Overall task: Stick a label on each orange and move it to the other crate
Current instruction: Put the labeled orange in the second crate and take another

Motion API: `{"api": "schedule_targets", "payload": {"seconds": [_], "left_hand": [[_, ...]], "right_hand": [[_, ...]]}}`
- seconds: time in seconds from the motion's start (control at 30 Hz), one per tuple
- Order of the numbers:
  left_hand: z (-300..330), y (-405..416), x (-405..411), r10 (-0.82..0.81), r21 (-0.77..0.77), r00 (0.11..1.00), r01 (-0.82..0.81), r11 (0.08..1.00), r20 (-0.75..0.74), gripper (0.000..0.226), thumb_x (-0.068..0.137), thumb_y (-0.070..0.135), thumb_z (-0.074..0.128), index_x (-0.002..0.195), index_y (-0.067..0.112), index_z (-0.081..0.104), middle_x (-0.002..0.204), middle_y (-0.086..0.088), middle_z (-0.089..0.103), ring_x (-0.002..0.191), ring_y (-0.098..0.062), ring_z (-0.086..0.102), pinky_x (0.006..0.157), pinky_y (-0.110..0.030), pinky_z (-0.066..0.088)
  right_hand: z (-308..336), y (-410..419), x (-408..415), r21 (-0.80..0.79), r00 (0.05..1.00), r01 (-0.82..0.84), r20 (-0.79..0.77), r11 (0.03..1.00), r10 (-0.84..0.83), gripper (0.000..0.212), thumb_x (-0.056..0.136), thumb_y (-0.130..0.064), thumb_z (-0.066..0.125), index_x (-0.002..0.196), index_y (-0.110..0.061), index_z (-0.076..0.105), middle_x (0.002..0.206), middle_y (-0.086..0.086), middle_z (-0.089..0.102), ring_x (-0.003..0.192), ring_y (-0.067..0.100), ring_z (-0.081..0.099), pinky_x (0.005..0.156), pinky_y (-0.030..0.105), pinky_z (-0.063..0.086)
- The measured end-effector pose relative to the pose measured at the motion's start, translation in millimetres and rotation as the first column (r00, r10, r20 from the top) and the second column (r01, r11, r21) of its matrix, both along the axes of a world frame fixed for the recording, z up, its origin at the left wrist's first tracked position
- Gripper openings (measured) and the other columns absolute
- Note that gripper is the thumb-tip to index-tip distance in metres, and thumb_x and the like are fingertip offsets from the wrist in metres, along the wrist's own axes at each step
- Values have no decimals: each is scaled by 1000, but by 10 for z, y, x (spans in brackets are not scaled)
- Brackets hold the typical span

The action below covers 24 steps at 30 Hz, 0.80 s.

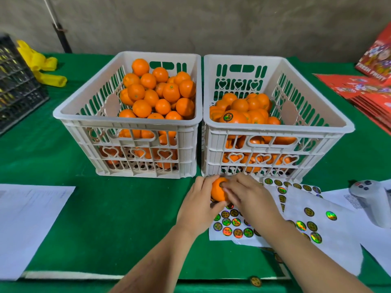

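Two white plastic crates stand side by side on the green table. The left crate (69, 112) is heaped with several plain oranges. The right crate (347, 127) holds several oranges, one with a round shiny label (228, 117) on top. In front of the right crate, my left hand (196, 206) grips a single orange (218, 192) just above the sticker sheets (232, 224). My right hand (247, 196) lies over that orange, its fingertips pressing a label against the peel.
A white paper sheet (27, 220) lies at front left. A black crate (17, 81) and yellow mesh (40, 62) sit at back left. Red fruit boxes (372, 85) are stacked at right, a grey-white handheld device (372, 199) near the stickers. A loose sticker (255, 281) lies at the table edge.
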<state>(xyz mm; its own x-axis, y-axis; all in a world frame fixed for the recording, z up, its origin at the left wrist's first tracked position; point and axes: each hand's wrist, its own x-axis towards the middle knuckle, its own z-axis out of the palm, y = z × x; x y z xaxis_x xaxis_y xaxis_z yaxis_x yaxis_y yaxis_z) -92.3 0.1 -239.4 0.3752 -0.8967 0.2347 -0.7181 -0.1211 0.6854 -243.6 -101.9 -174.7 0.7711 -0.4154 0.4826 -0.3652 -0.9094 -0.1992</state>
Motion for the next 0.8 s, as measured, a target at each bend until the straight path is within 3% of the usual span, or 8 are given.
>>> {"api": "schedule_targets", "payload": {"seconds": [0.1,0.27,0.37,0.5,0.67,0.73,0.8], "left_hand": [[25,4,6,1,-5,999,-2,1000,-52,73,91,44,75,150,48,31,122,21,36,115,-7,54,97,-36,54],[82,1,7,-37,-34,984,31,999,-175,73,85,67,66,150,47,37,120,27,42,111,-1,57,96,-24,51],[103,22,22,-76,-77,961,58,995,-268,65,87,67,65,144,43,48,113,27,46,110,-1,56,92,-21,49],[209,113,12,-99,-154,921,43,987,-377,55,88,60,73,138,44,57,108,20,51,110,-4,58,90,-11,45],[692,246,-34,-24,-229,960,-43,972,-280,51,78,67,76,123,70,52,108,24,53,108,0,57,85,-3,39],[1011,243,-17,-61,-334,969,-23,942,-241,54,83,62,74,134,57,54,110,22,55,105,-1,57,85,-7,41],[1371,221,55,-87,-430,989,28,902,-118,55,94,51,68,144,32,57,117,9,59,104,-3,56,91,-17,45]], "right_hand": [[-59,-16,-77,-51,999,-30,-36,998,28,32,86,-21,80,117,-13,75,107,6,66,88,30,61,70,42,55],[-53,-47,-91,-38,973,-138,-192,990,128,71,86,-18,75,151,-12,47,152,4,48,132,27,49,107,41,47],[-21,-40,-47,-7,969,-165,-190,986,160,74,87,-26,76,153,-13,44,151,3,49,134,25,49,110,44,46],[116,6,-7,-17,972,-204,-120,979,200,68,89,-34,75,148,-11,51,141,6,57,123,26,57,101,45,53],[431,45,-93,43,953,-300,56,953,298,68,92,-36,74,149,-10,49,138,5,54,123,21,55,97,40,51],[695,28,-53,20,945,-303,132,953,298,66,96,-41,67,151,-12,45,141,4,49,127,21,52,99,41,50],[1001,-83,24,-112,942,-255,197,960,273,65,99,-39,65,152,-9,42,144,9,46,131,26,50,105,41,47]]}}
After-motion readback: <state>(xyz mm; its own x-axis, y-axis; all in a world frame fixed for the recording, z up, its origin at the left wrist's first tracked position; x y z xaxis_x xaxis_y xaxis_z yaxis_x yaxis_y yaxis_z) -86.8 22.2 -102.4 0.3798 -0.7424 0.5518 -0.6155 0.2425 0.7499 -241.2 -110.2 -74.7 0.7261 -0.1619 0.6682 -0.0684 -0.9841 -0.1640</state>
